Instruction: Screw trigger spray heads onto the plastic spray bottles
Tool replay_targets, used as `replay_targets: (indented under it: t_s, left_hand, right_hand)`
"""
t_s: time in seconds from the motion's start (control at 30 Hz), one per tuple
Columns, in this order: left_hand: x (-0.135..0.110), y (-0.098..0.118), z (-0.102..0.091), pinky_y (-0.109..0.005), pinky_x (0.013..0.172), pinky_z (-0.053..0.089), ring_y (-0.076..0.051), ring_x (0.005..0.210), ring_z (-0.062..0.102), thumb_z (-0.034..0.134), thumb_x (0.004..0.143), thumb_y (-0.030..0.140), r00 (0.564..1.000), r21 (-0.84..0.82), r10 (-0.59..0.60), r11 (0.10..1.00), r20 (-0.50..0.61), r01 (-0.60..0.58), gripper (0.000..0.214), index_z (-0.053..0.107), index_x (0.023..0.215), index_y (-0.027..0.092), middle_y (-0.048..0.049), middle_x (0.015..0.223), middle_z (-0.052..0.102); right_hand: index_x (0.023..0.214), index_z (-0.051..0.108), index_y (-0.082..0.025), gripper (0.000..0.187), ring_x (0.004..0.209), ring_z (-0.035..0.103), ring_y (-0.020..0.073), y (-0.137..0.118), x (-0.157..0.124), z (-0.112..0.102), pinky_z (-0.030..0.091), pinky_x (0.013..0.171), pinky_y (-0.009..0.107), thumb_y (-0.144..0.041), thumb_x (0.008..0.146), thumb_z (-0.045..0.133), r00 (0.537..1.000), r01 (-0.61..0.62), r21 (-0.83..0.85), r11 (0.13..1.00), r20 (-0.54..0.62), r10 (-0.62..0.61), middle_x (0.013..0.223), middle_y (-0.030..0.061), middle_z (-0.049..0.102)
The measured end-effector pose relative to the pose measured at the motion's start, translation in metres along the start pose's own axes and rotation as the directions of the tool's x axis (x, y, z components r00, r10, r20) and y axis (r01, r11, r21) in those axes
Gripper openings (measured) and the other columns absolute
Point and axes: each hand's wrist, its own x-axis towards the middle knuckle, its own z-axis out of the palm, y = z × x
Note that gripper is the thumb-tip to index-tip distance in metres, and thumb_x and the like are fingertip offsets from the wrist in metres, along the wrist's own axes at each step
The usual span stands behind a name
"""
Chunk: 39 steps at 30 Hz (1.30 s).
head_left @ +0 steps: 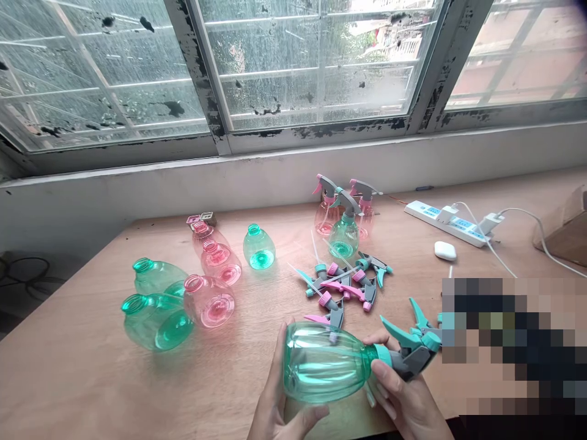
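Note:
My left hand (279, 403) is wrapped round the body of a green see-through spray bottle (321, 362) that lies on its side low in the middle. My right hand (403, 397) grips the bottle's neck at the teal and grey trigger head (413, 345). Just beyond lies a heap of loose trigger heads (343, 284) in pink, teal and grey with their dip tubes. Several empty pink and green bottles (183, 293) without heads lie on the left. Three finished spray bottles (343, 217) stand upright further back.
The wooden table (82, 366) runs up to a white sill below a grimy window. A white power strip (452, 223) with plugs and cables lies at the right, a small white case (445, 250) near it, and a cardboard box (566, 229) at the far right.

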Motion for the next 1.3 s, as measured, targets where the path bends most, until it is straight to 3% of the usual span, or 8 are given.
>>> replay_targets:
  t_s: [0.13, 0.3, 0.4, 0.53, 0.7, 0.83, 1.0, 1.3]
  left_hand:
    - [-0.003, -0.006, 0.0, -0.047, 0.134, 0.011, -0.033, 0.164, 0.026, 0.086, 0.086, 0.045, 0.999, 0.033, 0.024, 0.999, -0.03, -0.023, 0.1, 0.03, 0.168, 0.038, -0.0014, 0.176, 0.037]
    - [-0.004, 0.001, -0.001, -0.046, 0.133, 0.019, -0.037, 0.164, 0.025, 0.092, 0.076, 0.055, 1.0, -0.042, -0.006, 0.999, 0.012, 0.007, 0.117, 0.026, 0.17, 0.033, -0.006, 0.176, 0.035]
    - [-0.002, 0.007, -0.001, -0.045, 0.133, 0.02, -0.037, 0.164, 0.022, 0.088, 0.079, 0.058, 1.0, -0.032, -0.004, 0.999, 0.026, 0.005, 0.11, 0.031, 0.169, 0.03, -0.007, 0.177, 0.034]
    - [-0.001, 0.005, 0.0, -0.045, 0.133, 0.021, -0.035, 0.163, 0.027, 0.088, 0.083, 0.047, 1.0, -0.01, -0.009, 1.0, 0.002, 0.009, 0.103, 0.032, 0.168, 0.034, -0.0047, 0.176, 0.036]
    - [-0.002, -0.006, 0.0, -0.048, 0.133, 0.02, -0.035, 0.161, 0.033, 0.087, 0.085, 0.045, 0.999, 0.023, -0.005, 1.0, -0.037, 0.005, 0.097, 0.035, 0.167, 0.038, -0.0038, 0.171, 0.046]
    - [-0.004, -0.006, -0.001, -0.047, 0.134, 0.015, -0.034, 0.162, 0.031, 0.087, 0.084, 0.046, 1.0, 0.017, -0.001, 1.0, -0.025, 0.001, 0.106, 0.026, 0.17, 0.035, -0.0048, 0.173, 0.043]
    - [-0.001, 0.004, -0.003, -0.044, 0.132, 0.025, -0.036, 0.162, 0.031, 0.089, 0.08, 0.057, 0.998, -0.042, 0.013, 0.999, 0.058, -0.011, 0.11, 0.031, 0.169, 0.029, -0.007, 0.173, 0.042]
    - [-0.001, -0.003, 0.001, -0.044, 0.134, 0.018, -0.034, 0.163, 0.028, 0.089, 0.083, 0.047, 1.0, -0.015, 0.006, 1.0, -0.028, -0.006, 0.101, 0.036, 0.167, 0.035, -0.0023, 0.176, 0.037]
  right_hand:
    - [0.104, 0.063, -0.026, 0.05, 0.043, 0.032, 0.0091, 0.0, 0.0, -0.001, 0.041, 0.051, 0.024, -0.06, 0.078, 0.09, 1.0, -0.017, -0.001, 1.0, -0.002, 0.017, 0.048, -0.0131, 0.042]
    - [0.106, 0.063, -0.025, 0.047, 0.04, 0.031, 0.0084, 0.007, 0.003, -0.006, 0.032, 0.049, 0.024, -0.058, 0.082, 0.087, 0.997, 0.059, -0.062, 0.996, 0.053, -0.056, 0.046, -0.0133, 0.044]
    - [0.106, 0.064, -0.023, 0.047, 0.04, 0.026, 0.0077, 0.009, 0.004, -0.007, 0.028, 0.048, 0.025, -0.059, 0.084, 0.085, 0.992, 0.09, -0.099, 0.991, 0.099, -0.08, 0.044, -0.014, 0.043]
    - [0.106, 0.063, -0.026, 0.05, 0.04, 0.032, 0.0088, 0.006, 0.002, -0.004, 0.034, 0.05, 0.026, -0.058, 0.079, 0.09, 0.998, 0.042, -0.038, 0.998, 0.041, -0.04, 0.045, -0.0138, 0.044]
    - [0.106, 0.062, -0.027, 0.048, 0.042, 0.034, 0.009, 0.002, 0.0, -0.002, 0.039, 0.05, 0.025, -0.056, 0.079, 0.09, 1.0, 0.013, 0.027, 1.0, 0.026, -0.014, 0.048, -0.0136, 0.043]
    - [0.105, 0.062, -0.027, 0.051, 0.042, 0.032, 0.0088, 0.0, -0.001, -0.001, 0.04, 0.051, 0.024, -0.059, 0.078, 0.091, 1.0, -0.011, 0.018, 1.0, 0.025, 0.01, 0.047, -0.014, 0.042]
    - [0.106, 0.063, -0.027, 0.051, 0.041, 0.033, 0.0085, 0.001, 0.0, -0.001, 0.036, 0.05, 0.024, -0.06, 0.078, 0.09, 0.998, 0.01, -0.018, 1.0, 0.056, -0.009, 0.045, -0.0136, 0.044]
    - [0.106, 0.061, -0.028, 0.051, 0.042, 0.035, 0.009, 0.002, 0.0, -0.002, 0.039, 0.053, 0.024, -0.06, 0.078, 0.09, 1.0, 0.001, -0.012, 1.0, 0.027, 0.0, 0.047, -0.0136, 0.045]
